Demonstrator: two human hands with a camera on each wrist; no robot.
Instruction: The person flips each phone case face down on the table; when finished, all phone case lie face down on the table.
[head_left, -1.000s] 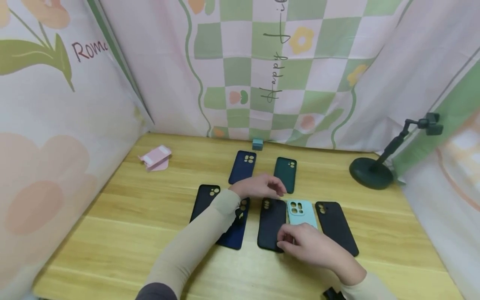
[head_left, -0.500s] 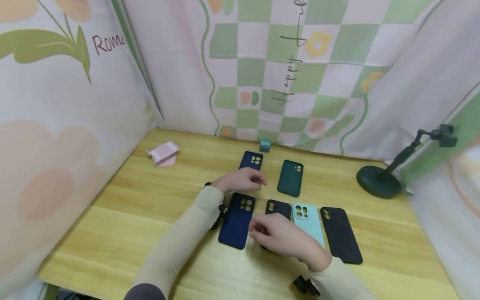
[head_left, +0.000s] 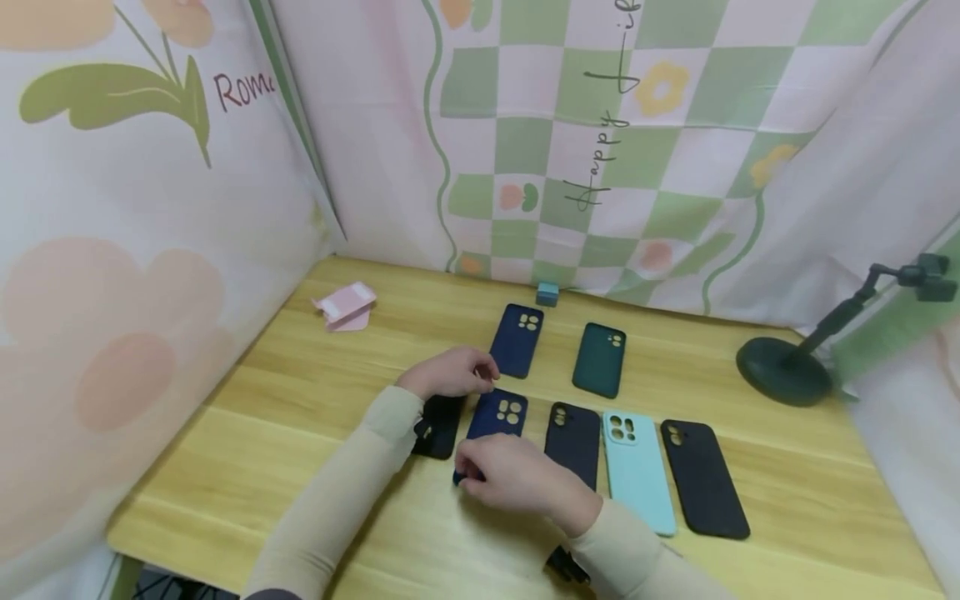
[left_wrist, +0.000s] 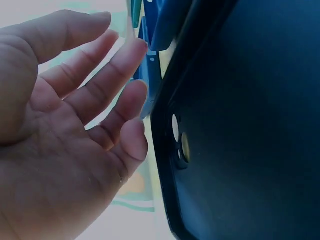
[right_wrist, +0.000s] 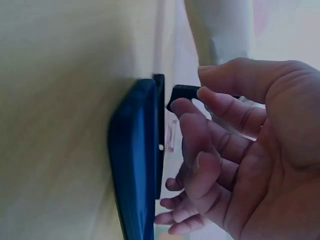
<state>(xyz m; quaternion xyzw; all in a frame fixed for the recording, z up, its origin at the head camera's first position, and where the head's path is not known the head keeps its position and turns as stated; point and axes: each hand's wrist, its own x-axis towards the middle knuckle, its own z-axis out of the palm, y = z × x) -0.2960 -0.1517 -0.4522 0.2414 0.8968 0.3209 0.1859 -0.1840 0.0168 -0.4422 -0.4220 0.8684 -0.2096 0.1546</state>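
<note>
My right hand [head_left: 506, 475], the centre of this clock with twelve straight ahead, hangs over the lower part of a navy phone case [head_left: 483, 422] on a wood-grain tabletop [head_left: 420, 517], fingers loosely bent and gripping nothing that I can see. In the same near row, a slim black case [head_left: 441, 433] lies at ten o'clock, partly hidden by my arm; a second black case [head_left: 576, 442] lies between two and three, with a mint case [head_left: 645, 479] and a third black case [head_left: 708, 483] beyond it at three.

At eleven, my left hand [head_left: 453, 371], relaxed and likewise gripping nothing, hovers by the row's far edge. Five cases lie side by side, so I judge the near row all but finished (whether any still needs straightening, I cannot tell).

Farther off, another navy case [head_left: 513, 354] lies near twelve and a dark green case [head_left: 597, 371] between one and two. That row has only two; whether more belong there is not shown.

Beyond are a round-based stand [head_left: 783, 371] between two and three, a pink folded piece [head_left: 348, 306] between ten and eleven, and a small blue block [head_left: 547, 293] past twelve, before a checked curtain [head_left: 600, 167].
</note>
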